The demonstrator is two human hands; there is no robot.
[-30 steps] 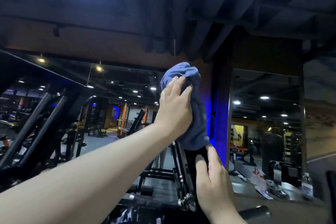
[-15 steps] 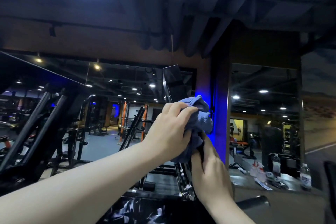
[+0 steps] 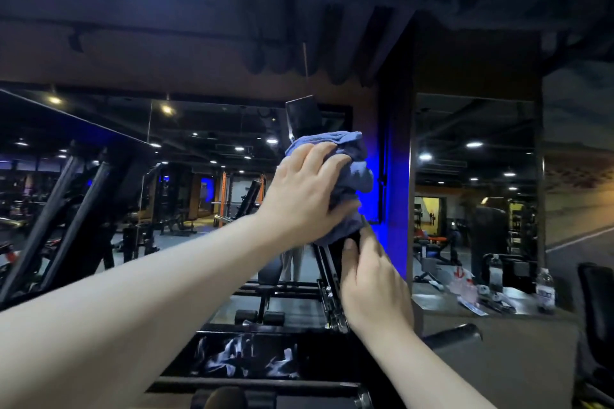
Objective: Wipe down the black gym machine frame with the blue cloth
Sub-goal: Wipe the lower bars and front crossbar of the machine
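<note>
A black upright post of the gym machine frame [image 3: 304,118] rises in the middle of the view, its top end showing above the cloth. My left hand [image 3: 305,196] presses the bunched blue cloth [image 3: 349,176] against the post, fingers spread over it. Just below, my right hand [image 3: 372,282] wraps around the lower part of the same post, which is mostly hidden behind both hands. A lower frame rail [image 3: 327,289] with bolts runs down beside my right hand.
A wall mirror [image 3: 471,183] behind the post reflects gym racks and ceiling lights. Angled black machine bars [image 3: 66,209] stand at the left. A ledge [image 3: 442,304] at the right carries water bottles [image 3: 545,289] and small items. A black padded handle [image 3: 455,335] juts out low right.
My left hand slid the cloth down from the post's top, then back up a little; the post's top end now shows. My right hand kept its grip below.
</note>
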